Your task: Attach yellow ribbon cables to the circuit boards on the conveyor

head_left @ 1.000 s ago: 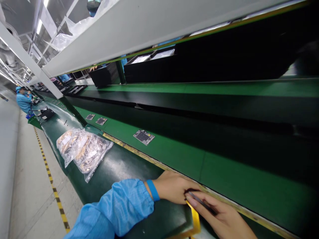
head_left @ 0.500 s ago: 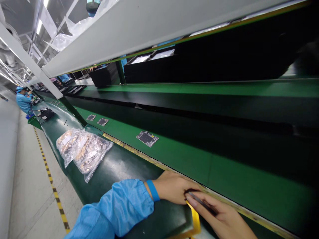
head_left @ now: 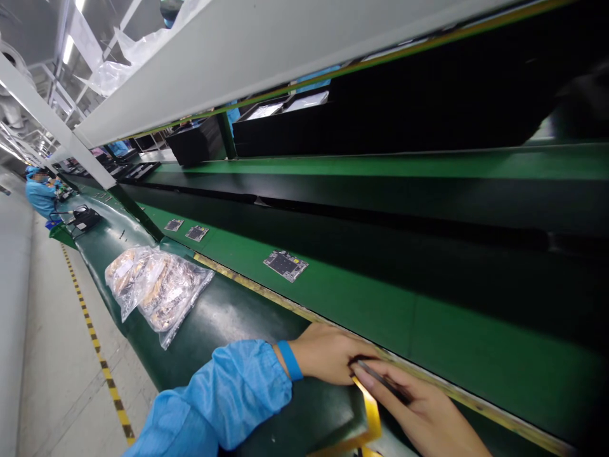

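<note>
- The left hand (head_left: 328, 354), with a blue wristband (head_left: 290, 360) and a blue sleeve (head_left: 238, 393), has its fingers curled in against one end of a thin dark strip (head_left: 383, 382); whether they grip it cannot be told.
- The right hand (head_left: 423, 412) has its fingers closed, pinching the strip, which sits between the two hands just above the belt's edge.
- A yellow bracket (head_left: 372, 412) lies just under the hands.
- Two clear plastic bags (head_left: 159, 289) with tan contents lie on the dark green bench (head_left: 238, 324).
- Three circuit boards (head_left: 285, 265) sit on the green belt (head_left: 361, 304) beyond a yellow-edged rail (head_left: 247, 285).
- Black trays (head_left: 197, 141) stand on the shelf above.
- A co-worker (head_left: 40, 195) in blue works far down the line, near a black device (head_left: 85, 218).
</note>
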{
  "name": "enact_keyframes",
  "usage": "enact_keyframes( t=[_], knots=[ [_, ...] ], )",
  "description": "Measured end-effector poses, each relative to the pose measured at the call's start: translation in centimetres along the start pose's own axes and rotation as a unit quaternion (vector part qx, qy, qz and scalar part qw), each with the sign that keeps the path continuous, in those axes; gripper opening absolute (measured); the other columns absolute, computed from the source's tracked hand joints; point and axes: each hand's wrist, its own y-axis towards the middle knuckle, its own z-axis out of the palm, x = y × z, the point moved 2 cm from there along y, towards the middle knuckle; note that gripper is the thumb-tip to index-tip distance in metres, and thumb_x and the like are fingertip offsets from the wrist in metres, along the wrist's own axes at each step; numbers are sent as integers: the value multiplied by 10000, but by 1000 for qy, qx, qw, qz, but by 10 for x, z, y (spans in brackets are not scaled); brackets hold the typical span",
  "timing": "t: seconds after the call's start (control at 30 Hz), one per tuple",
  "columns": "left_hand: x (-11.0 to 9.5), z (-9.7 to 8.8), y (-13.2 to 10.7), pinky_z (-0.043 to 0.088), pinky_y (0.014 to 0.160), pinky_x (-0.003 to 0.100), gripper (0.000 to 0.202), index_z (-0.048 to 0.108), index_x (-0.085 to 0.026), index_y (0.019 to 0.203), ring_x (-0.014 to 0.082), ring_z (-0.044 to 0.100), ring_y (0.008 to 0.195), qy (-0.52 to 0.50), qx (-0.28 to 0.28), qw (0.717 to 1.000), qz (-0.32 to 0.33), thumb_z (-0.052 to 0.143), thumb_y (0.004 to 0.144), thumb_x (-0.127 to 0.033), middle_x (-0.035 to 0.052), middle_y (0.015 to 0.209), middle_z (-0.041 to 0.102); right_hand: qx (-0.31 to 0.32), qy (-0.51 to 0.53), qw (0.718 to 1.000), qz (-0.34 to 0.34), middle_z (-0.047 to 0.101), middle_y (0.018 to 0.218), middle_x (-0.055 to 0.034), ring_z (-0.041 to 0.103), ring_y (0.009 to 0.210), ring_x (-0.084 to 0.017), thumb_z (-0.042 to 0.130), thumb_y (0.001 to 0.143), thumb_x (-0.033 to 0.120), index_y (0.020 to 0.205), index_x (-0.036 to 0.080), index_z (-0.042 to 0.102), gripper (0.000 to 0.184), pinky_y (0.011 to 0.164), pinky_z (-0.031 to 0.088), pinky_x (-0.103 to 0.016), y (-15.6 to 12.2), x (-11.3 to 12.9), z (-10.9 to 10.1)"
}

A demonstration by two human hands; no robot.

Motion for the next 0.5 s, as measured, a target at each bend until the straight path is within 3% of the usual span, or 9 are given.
enact_keyframes(
  t=[0.13,0.27,0.37,0.5],
  knots=[
    [7,5,4,540,887,274,255,752,-204,1127,213,736,1040,-77,-58,995,-18,625,909,-167,50,1095,781,-67,41,997,14,793,785,-83,766,796,-288,743,752,811,774,237,822,580,726,646,-323,0,-1,-3],
    [19,9,7,520,723,239,206,749,-138,1051,149,659,761,-263,-139,952,-67,570,978,-210,57,903,745,-152,87,984,31,739,717,-69,710,725,-250,746,729,857,783,219,783,641,705,616,-336,0,-4,-8],
    [23,8,6,457,653,218,187,727,-118,1003,119,569,667,-351,-144,923,-72,586,978,-237,33,791,687,-180,113,977,26,709,698,-55,670,689,-219,743,738,859,786,208,760,653,686,590,-326,1,-5,-8],
    [22,0,1,390,630,218,174,698,-126,884,99,484,638,-376,-122,917,-42,639,929,-284,-2,730,617,-182,91,979,14,733,738,-63,665,685,-207,716,775,850,810,196,764,657,693,586,-329,2,-4,-6]
  ],
)
